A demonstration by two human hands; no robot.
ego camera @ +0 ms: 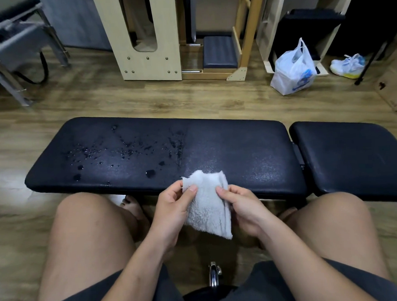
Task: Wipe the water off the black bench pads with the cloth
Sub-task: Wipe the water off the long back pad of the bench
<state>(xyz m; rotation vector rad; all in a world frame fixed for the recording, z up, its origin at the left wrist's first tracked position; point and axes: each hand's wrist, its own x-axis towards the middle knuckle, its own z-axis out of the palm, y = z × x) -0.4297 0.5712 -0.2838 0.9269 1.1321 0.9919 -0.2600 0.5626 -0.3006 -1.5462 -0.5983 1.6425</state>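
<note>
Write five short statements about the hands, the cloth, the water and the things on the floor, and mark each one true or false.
1. The left hand and the right hand both pinch the cloth. True.
2. The water droplets lie on the right half of the long pad. False: they lie on its left half.
3. The cloth is spread flat on the long pad. False: it hangs from the hands at the pad's near edge.
4. A white plastic bag stands on the floor beyond the long pad. True.
5. A shoe lies on the floor to the right of the bag. True.
</note>
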